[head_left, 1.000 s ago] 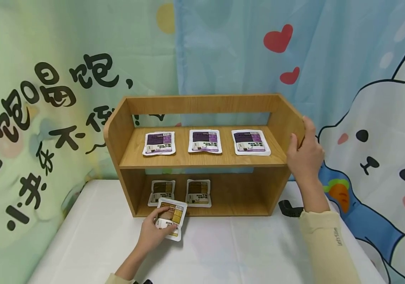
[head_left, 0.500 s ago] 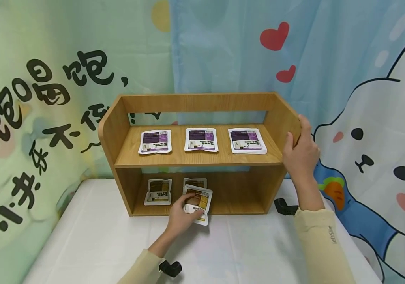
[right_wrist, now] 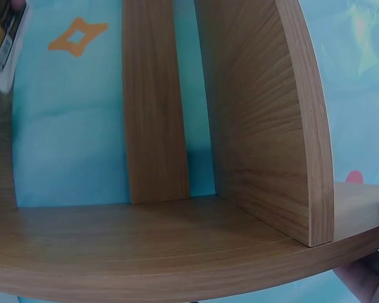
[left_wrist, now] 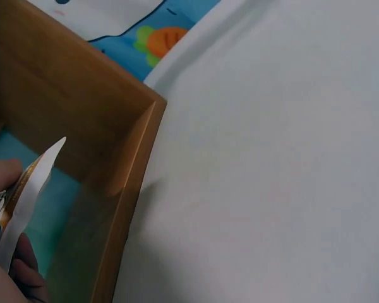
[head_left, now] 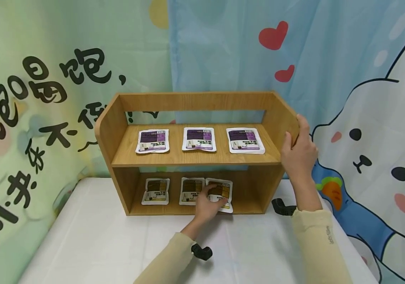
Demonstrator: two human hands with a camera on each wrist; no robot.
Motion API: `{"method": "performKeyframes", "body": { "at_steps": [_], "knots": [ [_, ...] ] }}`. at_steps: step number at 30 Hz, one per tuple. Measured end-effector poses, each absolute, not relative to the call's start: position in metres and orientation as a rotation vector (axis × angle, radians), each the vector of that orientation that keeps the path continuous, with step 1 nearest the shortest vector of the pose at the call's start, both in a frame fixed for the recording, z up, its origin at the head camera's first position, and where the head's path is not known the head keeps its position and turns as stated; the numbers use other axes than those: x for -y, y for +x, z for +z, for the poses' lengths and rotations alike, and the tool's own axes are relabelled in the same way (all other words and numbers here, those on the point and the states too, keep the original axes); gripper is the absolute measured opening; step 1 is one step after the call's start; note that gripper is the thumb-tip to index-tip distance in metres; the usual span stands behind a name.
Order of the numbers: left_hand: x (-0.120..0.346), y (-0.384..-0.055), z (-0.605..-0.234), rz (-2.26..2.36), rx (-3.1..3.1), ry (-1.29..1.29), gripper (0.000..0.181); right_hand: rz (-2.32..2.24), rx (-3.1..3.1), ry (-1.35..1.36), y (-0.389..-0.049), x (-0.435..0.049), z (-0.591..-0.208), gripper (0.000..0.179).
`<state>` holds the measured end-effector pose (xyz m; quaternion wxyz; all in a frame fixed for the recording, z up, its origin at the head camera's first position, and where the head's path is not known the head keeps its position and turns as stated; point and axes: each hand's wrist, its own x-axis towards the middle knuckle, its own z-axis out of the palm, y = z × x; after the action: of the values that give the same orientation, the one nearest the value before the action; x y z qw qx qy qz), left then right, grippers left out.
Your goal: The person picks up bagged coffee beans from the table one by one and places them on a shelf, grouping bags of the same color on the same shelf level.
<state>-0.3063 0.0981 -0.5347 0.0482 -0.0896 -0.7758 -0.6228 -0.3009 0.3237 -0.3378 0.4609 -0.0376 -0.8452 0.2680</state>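
Observation:
My left hand (head_left: 207, 206) pinches a white-edged, brown-and-yellow pouch (head_left: 225, 189) at the lower level of a two-tier wooden shelf (head_left: 117, 193). The left wrist view shows this pouch (left_wrist: 35, 189) tilted edge-on between thumb and fingers, inside the shelf's opening. Just left of it lies a matching brown pouch (head_left: 190, 193), and another brown pouch (head_left: 157, 193) is farther left on the same level. At the shelf's right end, my right hand (head_left: 300, 152) grips the upper part of the side panel (head_left: 284, 118); in the right wrist view its fingers curl round that panel's edge.
On the upper level three purple-and-white pouches (head_left: 199, 139) lie in a spaced row. The shelf stands on a white-covered table (head_left: 81, 236). Printed curtains (head_left: 216, 47) hang behind and to both sides. A dark wrist device (head_left: 201, 252) shows below the left hand.
My left hand has carried the pouch rightward, from in front of the left pouches to the right of the second one, and into the lower level. The right hand keeps its grip.

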Motion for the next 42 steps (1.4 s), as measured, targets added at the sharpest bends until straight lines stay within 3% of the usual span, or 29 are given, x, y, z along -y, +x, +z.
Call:
{"method": "performKeyframes", "body": {
  "at_steps": [19, 34, 42],
  "knots": [
    [-0.151, -0.331, -0.545, -1.839, 2.414, -0.062, 0.056, 0.678, 2.088, -0.019, -0.301, -0.323, -0.337, 0.049],
    [-0.159, -0.341, -0.541, -1.733, 2.645, -0.309, 0.056, 0.674, 2.104, -0.035, -0.294, -0.327, -0.331, 0.048],
    [-0.160, -0.343, -0.542, -1.583, 2.869, -0.178, 0.057, 0.658, 2.107, -0.050, -0.294, -0.326, -0.333, 0.048]
  ]
}}
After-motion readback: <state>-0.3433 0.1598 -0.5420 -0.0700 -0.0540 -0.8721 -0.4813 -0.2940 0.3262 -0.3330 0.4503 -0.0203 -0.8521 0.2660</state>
